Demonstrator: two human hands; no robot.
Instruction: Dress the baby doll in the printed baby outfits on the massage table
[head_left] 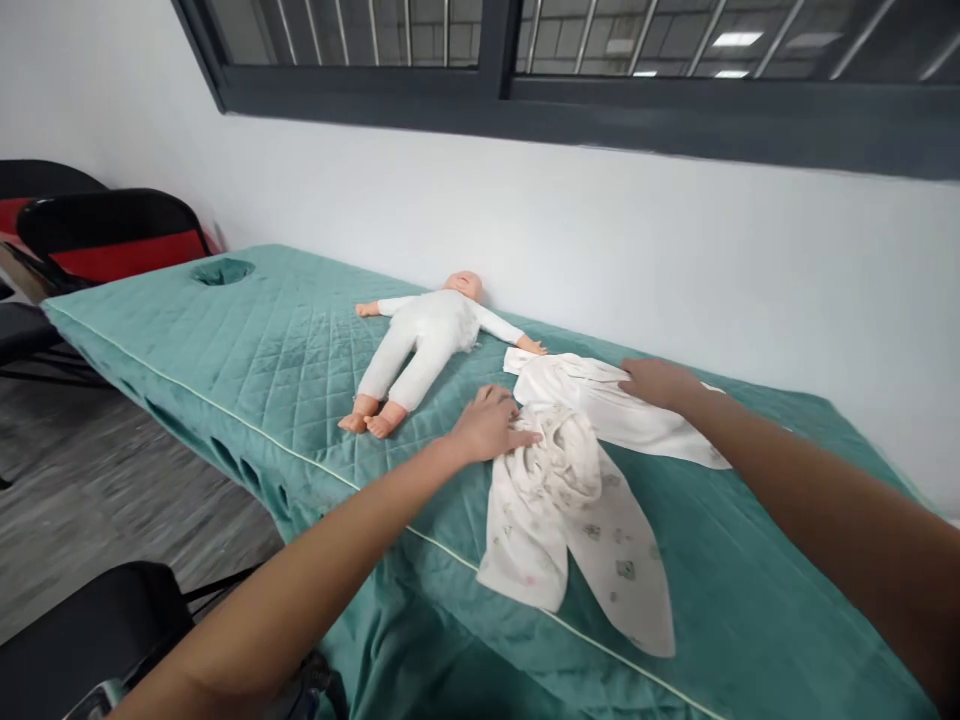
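Observation:
Small white trousers with a faint animal print [611, 530] lie rumpled at the waist near the bed's front edge, legs towards me. My left hand [489, 425] rests at their waist, thumb on the cloth and apart from the bent fingers. Behind them is a plain white garment [581, 390], stretched out to the right. The fingers of my right hand [660, 384] are closed on its upper edge, where the cloth creases; the fingertips are partly hidden. A baby doll [431, 325] in a white suit lies on its back to the left, one hand close to the white garment.
A green quilted cover [300, 350] lies over the long bed, which has a face hole [223, 271] at its far left. The bed stands against a white wall [675, 260] under a barred window. Black and red chairs [120, 235] stand at the left, another black chair [97, 630] nearer me.

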